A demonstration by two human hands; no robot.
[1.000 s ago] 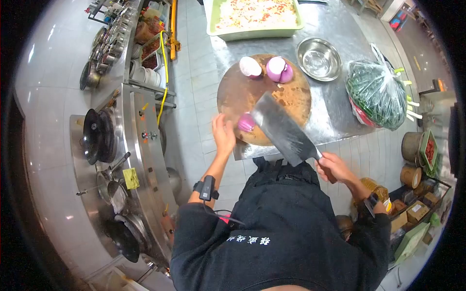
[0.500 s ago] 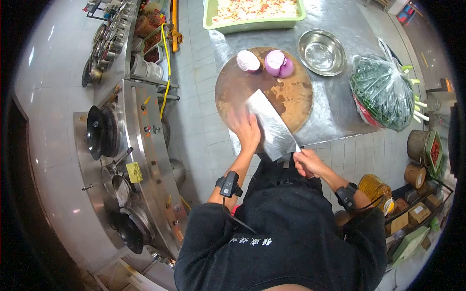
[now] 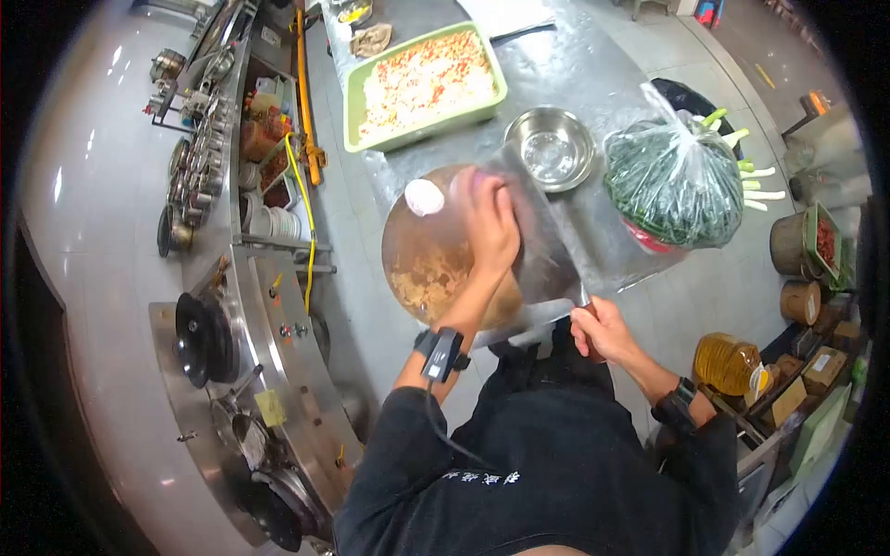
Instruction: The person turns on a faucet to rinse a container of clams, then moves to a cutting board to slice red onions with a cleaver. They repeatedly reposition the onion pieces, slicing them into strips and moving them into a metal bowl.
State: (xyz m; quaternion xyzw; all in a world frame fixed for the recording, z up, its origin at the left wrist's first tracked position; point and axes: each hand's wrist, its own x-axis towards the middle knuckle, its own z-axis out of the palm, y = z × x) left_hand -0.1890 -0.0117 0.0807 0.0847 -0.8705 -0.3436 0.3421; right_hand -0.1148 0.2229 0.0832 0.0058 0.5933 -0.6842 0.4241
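My right hand point(image 3: 603, 331) is closed around the handle of a cleaver point(image 3: 545, 255), whose broad blade is blurred and points away from me at the right side of the round chopping board point(image 3: 436, 283). Over the board's far right part, my left hand point(image 3: 491, 227) lies with its fingers curled on a red onion point(image 3: 476, 178). Its fingertips are smeared by motion and cover most of the onion. A peeled onion piece point(image 3: 425, 197) with a pale face sits on the board, left of my left hand.
A green tub point(image 3: 422, 127) of chopped white and red food stands beyond the board. A steel bowl point(image 3: 556, 153) and a bag of green onions point(image 3: 681, 181) are to the right. Along the left runs a stove point(image 3: 278, 371) with woks; an oil jug point(image 3: 728, 361) stands at right.
My left hand has moved from the board's near left edge to the onion on its far side. The cleaver has shifted right. The view has turned, showing more of the table's far end.
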